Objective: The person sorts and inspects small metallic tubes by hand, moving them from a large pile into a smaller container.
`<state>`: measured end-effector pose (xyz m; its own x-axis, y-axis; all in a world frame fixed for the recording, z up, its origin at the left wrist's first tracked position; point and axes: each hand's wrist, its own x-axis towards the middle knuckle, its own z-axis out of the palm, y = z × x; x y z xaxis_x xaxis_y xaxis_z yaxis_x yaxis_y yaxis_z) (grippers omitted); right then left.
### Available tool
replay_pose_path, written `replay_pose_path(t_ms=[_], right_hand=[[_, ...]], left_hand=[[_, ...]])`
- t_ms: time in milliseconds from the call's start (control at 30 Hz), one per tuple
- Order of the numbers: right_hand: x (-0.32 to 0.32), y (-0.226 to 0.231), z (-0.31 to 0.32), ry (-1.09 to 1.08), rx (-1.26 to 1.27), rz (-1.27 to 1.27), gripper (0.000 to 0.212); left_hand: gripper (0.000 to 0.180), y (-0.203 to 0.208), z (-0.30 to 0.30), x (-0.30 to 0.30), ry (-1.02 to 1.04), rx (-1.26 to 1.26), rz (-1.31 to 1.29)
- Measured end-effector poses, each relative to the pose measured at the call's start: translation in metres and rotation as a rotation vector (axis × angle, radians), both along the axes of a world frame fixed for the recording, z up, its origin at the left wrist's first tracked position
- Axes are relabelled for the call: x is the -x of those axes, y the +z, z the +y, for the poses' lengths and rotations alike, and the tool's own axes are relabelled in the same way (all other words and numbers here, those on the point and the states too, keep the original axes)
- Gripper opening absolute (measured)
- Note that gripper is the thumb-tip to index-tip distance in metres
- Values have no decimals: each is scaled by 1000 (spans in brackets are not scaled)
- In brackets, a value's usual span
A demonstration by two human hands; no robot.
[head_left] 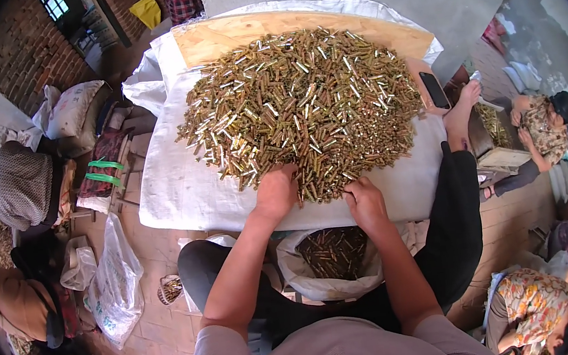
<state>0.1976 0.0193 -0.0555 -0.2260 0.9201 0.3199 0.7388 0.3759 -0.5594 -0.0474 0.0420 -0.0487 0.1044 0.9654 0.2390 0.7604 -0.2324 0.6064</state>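
Observation:
A wide heap of small, brass-coloured, rod-like metal pieces covers much of a table spread with white woven cloth. My left hand is at the heap's near edge, its fingers curled inward among the pieces; whatever they grip is hidden. Just to its right, my right hand rests by the same edge with fingers bent and drawn together. What it may hold is too small to name. Below the table edge, between my legs, stands an open white sack containing darker rod-like metal pieces.
A wooden board stands along the table's far side. A dark phone lies at the right edge near a bare foot. Stuffed sacks, a clear plastic bag and a small basket are on the left. Several people sit on both sides.

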Motion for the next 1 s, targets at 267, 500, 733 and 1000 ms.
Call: replay_pose_path(t_ms=[267, 500, 733, 1000], right_hand=[[4, 4, 1, 84, -34, 56, 7], [2, 9, -11, 45, 1, -158, 8], [-8, 4, -12, 62, 260, 414, 11], [12, 27, -20, 145, 743, 1281, 10]], left_hand=[[18, 21, -15, 9, -55, 144, -304], [17, 38, -21, 5, -174, 541, -809], [17, 48, -28, -5, -212, 648, -873], [19, 47, -32, -12, -275, 700, -839]])
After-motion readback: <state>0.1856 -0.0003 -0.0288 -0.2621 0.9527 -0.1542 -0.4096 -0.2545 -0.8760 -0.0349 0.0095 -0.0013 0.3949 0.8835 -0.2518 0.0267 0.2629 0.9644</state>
